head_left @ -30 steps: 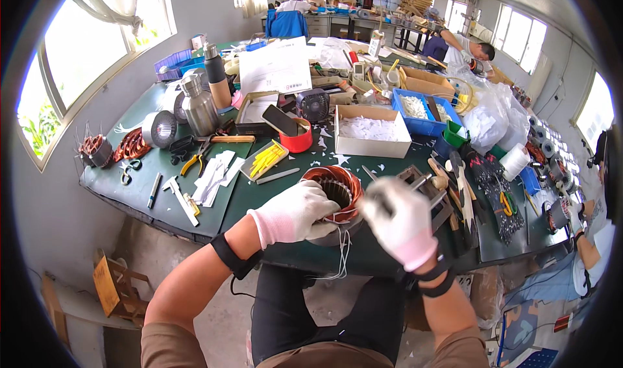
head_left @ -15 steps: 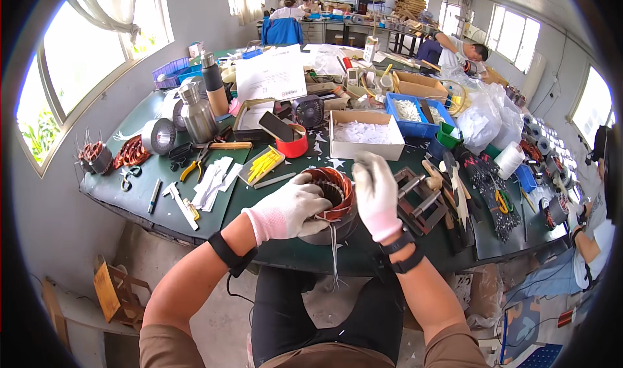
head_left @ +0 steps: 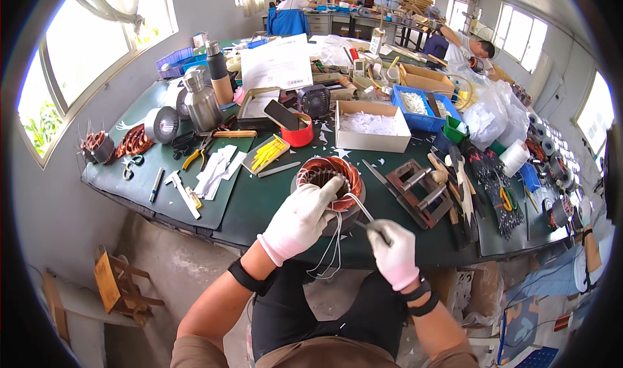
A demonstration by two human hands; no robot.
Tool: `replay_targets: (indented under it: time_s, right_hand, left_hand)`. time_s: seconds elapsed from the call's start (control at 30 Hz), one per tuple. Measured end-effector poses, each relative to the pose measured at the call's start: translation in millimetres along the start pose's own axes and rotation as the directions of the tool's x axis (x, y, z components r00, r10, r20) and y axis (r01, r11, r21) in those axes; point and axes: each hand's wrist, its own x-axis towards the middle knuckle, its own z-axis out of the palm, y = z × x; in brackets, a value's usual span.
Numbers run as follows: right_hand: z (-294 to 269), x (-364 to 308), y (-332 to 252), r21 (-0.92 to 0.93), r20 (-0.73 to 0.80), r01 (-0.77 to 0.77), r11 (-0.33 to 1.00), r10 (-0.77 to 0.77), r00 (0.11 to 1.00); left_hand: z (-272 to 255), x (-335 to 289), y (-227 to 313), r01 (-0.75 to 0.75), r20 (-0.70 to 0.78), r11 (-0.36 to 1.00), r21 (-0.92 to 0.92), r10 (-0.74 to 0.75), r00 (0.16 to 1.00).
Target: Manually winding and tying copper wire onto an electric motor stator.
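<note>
A motor stator (head_left: 351, 171) with copper windings and white lacing stands near the table's front edge. My gloved left hand (head_left: 300, 217) lies over its near left rim, fingers closed on it and fingertips at the bore. At the lower right of the stator, my gloved right hand (head_left: 393, 250) is closed round a bundle of pale lead wires (head_left: 361, 207), which runs taut from the winding's edge. Other pale leads (head_left: 337, 251) hang in a loop below the stator, over the table edge. The fingertips inside the bore are partly hidden.
A metal frame fixture (head_left: 418, 193) and hand tools lie right of the stator. Beyond it are a white box of paper pieces (head_left: 373, 132), a red tub (head_left: 298, 136) and a tray of yellow strips (head_left: 267, 155). Paper strips (head_left: 216, 173) lie left. Other people work nearby.
My right hand has come down from above the stator's right side to its lower right, now drawing pale leads out. My left hand has shifted right, over the rim.
</note>
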Motion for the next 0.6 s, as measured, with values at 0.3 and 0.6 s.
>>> replay_targets:
  time_s: [0.3, 0.6]
  right_hand:
    - [11.1, -31.1, -0.1, 0.629, 0.048, -0.125, 0.768, 0.123, 0.991]
    - [-70.1, 0.2, -83.4, 0.286, -0.205, 0.578, 0.765, -0.540, 0.816]
  left_hand:
    - [3.6, 0.0, -7.9, -0.072, -0.015, 0.996, 0.045, 0.073, 0.997]
    - [8.3, -2.4, -3.8, -0.107, -0.067, 0.993, 0.040, 0.109, 0.992]
